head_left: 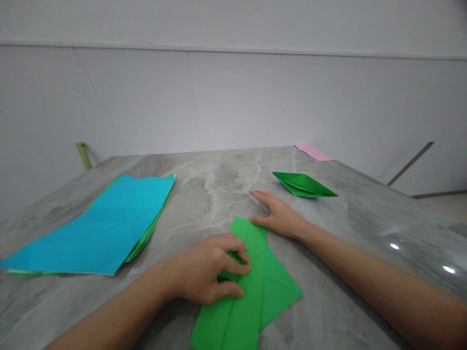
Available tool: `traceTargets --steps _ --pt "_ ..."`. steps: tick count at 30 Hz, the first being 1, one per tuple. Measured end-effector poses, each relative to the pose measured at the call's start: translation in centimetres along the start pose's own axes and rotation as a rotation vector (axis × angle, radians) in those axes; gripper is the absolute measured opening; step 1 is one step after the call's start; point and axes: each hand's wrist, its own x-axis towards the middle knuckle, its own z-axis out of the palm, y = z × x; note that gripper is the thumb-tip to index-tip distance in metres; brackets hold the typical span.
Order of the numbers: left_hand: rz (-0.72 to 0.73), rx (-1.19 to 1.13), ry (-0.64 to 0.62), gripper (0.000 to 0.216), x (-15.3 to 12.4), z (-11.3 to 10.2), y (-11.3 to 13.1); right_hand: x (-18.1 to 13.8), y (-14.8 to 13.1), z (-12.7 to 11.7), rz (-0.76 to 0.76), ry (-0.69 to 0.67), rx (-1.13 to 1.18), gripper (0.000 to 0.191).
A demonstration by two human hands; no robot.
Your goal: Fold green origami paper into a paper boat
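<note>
Being curled over a part-folded green paper sheet [244,311], the left hand [202,267] is flanked by the spread right hand [277,216]; a finished green paper boat [304,184] is placed upper right, unfolded blue paper sheets [98,223] left.

The folded green paper [243,311] is thin, smooth and matt; the blue paper sheet [98,226] looks the same, with faint creases; the grey veined stone table top [215,194] is polished and glossy, with white glare; the wall panels [233,97] are smooth, matt white.
</note>
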Motion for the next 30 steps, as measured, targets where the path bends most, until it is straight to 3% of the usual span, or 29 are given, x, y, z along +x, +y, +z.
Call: traceTargets --steps 6,9,14,21,30 --pt "-0.022 0.018 0.026 0.028 -0.1 0.2 -0.2 0.1 0.5 0.4 -0.059 0.147 -0.02 0.062" --pt "-0.083 0.043 0.035 0.039 -0.2 0.5 -0.6 -0.3 0.1 0.6 -0.092 0.117 -0.03 0.07" --pt "-0.201 0.12 0.095 0.075 0.0 1.2 -1.3 -0.5 -0.6 1.0 -0.042 0.068 -0.072 0.083" --pt "-0.305 0.241 0.218 0.038 2.1 2.0 -2.0 -0.1 -0.3 1.2 -0.024 0.063 -0.095 0.081" --pt "-0.278 0.265 0.308 0.025 2.7 2.6 -1.9 -0.2 -0.7 1.1 0.009 0.058 -0.097 0.081"
